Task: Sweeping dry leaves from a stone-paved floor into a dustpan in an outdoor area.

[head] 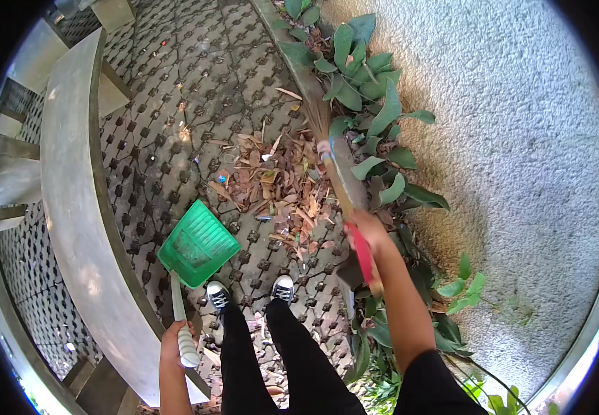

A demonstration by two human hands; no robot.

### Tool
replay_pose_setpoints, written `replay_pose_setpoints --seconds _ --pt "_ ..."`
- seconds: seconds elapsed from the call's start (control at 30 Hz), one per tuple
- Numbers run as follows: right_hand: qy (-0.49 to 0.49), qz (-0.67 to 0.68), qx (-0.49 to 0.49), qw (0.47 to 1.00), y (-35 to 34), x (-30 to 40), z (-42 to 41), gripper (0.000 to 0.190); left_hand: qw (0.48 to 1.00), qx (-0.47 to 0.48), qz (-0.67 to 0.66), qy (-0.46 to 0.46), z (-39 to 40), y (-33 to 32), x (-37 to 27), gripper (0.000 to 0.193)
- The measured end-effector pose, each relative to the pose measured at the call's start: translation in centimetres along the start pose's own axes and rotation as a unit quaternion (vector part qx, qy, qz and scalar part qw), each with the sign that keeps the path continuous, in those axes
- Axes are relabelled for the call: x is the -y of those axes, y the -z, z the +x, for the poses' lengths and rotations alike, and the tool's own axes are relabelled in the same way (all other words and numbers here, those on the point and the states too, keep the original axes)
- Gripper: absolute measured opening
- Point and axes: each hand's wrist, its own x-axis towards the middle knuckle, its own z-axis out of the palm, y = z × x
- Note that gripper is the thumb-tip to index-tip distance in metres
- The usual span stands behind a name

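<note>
My left hand (172, 340) is wrapped around the pale handle of a green plastic dustpan (199, 244), close to the handle's ribbed end. The dustpan's scoop is just ahead of my shoes, to the left. A broom (338, 179) with a red-wrapped handle is gripped in my right hand (369, 231). Its bristles lie over the concrete curb, beside the leafy plants, and look slightly blurred. Between dustpan and broom spreads a pile of dry brown leaves (273, 181), with small bits of litter mixed in.
A curved concrete bench (74, 187) runs along my left. On the right, green plants (377, 104) grow between the concrete curb (284, 46) and a rough, textured wall (512, 155). Paving blocks with holes (201, 78) cover the ground. More leaves lie around my feet.
</note>
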Motion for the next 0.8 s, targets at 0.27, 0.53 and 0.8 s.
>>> replay_pose_setpoints --seconds 0.27,0.53,0.8 --pt "-0.029 -0.066 -0.014 0.997 -6.8 -1.1 -17.9 0.042 1.0 -0.016 0.002 -0.003 -1.3 0.6 -0.8 0.019" --pt "0.13 -0.703 -0.202 0.67 -6.8 5.2 5.6 0.048 0.997 0.038 -0.044 0.043 -1.0 0.4 -2.2 0.018" --pt "0.155 -0.67 -0.129 0.714 0.7 -4.5 -18.6 0.059 1.0 0.011 -0.02 0.001 -0.9 3.0 -2.7 0.02"
